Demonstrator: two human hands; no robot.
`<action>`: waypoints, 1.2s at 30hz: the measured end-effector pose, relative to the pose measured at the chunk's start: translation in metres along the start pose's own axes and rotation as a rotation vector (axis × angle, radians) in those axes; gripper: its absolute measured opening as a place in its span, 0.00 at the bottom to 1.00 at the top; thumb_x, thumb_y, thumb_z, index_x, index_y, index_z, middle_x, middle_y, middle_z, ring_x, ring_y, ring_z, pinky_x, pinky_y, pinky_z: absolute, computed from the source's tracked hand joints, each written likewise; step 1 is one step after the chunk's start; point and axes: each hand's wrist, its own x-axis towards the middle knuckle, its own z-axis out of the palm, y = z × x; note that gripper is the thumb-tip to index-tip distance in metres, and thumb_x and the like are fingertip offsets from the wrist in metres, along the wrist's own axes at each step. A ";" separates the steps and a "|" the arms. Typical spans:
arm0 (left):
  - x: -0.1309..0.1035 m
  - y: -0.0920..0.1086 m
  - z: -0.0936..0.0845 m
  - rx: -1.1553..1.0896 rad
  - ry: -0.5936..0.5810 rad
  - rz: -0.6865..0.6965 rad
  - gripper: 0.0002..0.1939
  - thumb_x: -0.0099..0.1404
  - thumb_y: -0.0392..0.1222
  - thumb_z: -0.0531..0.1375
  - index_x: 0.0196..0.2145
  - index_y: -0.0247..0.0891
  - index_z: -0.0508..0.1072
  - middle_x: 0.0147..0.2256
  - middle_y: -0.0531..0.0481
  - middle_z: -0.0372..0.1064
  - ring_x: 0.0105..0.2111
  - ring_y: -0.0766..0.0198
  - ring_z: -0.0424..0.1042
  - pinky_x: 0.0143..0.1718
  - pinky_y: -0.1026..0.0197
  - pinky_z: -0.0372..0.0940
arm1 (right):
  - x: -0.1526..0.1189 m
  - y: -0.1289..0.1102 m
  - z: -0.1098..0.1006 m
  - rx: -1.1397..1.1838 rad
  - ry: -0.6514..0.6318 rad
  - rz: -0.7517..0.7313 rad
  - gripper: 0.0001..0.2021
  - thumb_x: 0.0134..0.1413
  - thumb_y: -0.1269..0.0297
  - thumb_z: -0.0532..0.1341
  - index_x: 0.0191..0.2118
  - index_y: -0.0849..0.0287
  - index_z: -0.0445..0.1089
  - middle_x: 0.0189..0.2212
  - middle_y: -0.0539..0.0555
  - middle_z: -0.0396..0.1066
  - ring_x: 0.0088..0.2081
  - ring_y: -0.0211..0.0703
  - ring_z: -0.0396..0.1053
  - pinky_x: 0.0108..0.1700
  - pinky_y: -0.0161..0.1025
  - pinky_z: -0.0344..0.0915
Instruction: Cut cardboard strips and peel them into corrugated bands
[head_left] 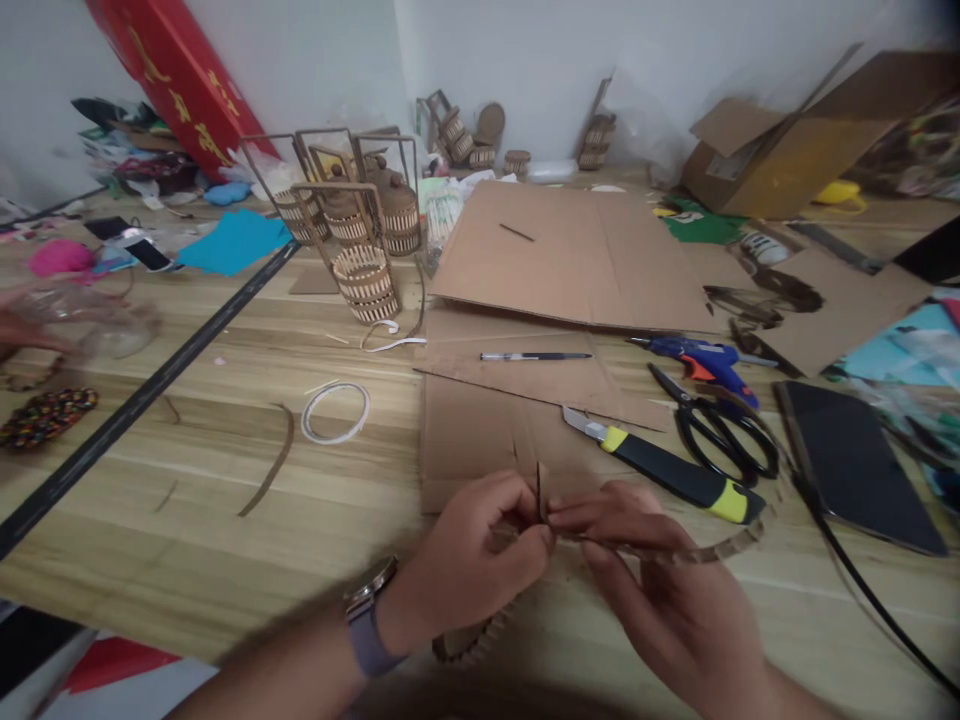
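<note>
My left hand (484, 550), with a watch (369, 600) on its wrist, pinches a thin brown cardboard strip (724, 548) near the front edge of the cardboard. Fingertips of my right hand (664, 580) close on the same strip, just right of my left fingertips. One part of the strip curves out to the right past my right hand; a notched, curled part hangs below my left hand. A short dark end stands up between the hands. Beyond them, a yellow-and-black utility knife (667, 467) lies on the cardboard sheet (469, 430), with a pen (536, 356) farther back.
Black scissors (716, 430), a blue glue gun (701, 362) and a dark tablet (862, 465) with a cable lie right. A tape roll (335, 413) and small woven baskets (366, 285) stand or lie left. Another person's hand (30, 325) is at the far left.
</note>
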 end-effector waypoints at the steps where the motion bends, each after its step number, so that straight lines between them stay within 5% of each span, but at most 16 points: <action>1: 0.000 0.000 0.000 0.011 0.008 0.012 0.08 0.63 0.38 0.56 0.26 0.39 0.62 0.27 0.55 0.61 0.29 0.66 0.60 0.31 0.63 0.54 | 0.000 0.000 0.001 -0.025 -0.010 -0.030 0.06 0.61 0.70 0.60 0.40 0.51 0.67 0.32 0.49 0.80 0.36 0.45 0.79 0.40 0.44 0.74; 5: 0.001 0.001 0.000 0.050 0.046 0.080 0.09 0.60 0.34 0.53 0.24 0.40 0.57 0.27 0.54 0.59 0.29 0.66 0.60 0.31 0.63 0.54 | -0.001 0.004 0.004 -0.166 -0.058 -0.117 0.04 0.62 0.62 0.63 0.41 0.52 0.68 0.36 0.51 0.81 0.39 0.46 0.79 0.43 0.46 0.72; 15: 0.001 -0.001 0.002 0.062 0.069 0.092 0.10 0.54 0.30 0.52 0.21 0.40 0.54 0.25 0.54 0.57 0.28 0.66 0.59 0.30 0.63 0.53 | -0.010 0.005 0.007 -0.247 -0.100 -0.120 0.06 0.62 0.71 0.59 0.40 0.50 0.69 0.35 0.47 0.82 0.36 0.42 0.79 0.48 0.45 0.66; 20: 0.000 -0.001 0.001 0.057 0.048 0.106 0.09 0.53 0.29 0.51 0.21 0.40 0.54 0.25 0.54 0.57 0.28 0.66 0.60 0.30 0.63 0.53 | -0.006 0.003 0.002 -0.200 -0.117 -0.028 0.05 0.65 0.66 0.57 0.39 0.49 0.69 0.33 0.48 0.81 0.34 0.43 0.79 0.45 0.46 0.68; 29: -0.001 0.003 -0.004 0.003 -0.028 0.217 0.11 0.54 0.29 0.51 0.22 0.40 0.51 0.25 0.54 0.56 0.28 0.66 0.59 0.30 0.63 0.53 | 0.001 0.006 -0.005 0.131 -0.068 0.221 0.08 0.68 0.64 0.55 0.39 0.51 0.72 0.31 0.48 0.79 0.32 0.38 0.78 0.31 0.30 0.74; 36: 0.000 -0.001 -0.001 0.007 0.014 0.059 0.06 0.60 0.36 0.56 0.26 0.39 0.61 0.28 0.54 0.62 0.30 0.66 0.61 0.33 0.63 0.55 | 0.001 0.002 -0.006 -0.022 -0.049 0.048 0.06 0.69 0.61 0.55 0.40 0.52 0.67 0.34 0.50 0.79 0.39 0.41 0.78 0.41 0.39 0.74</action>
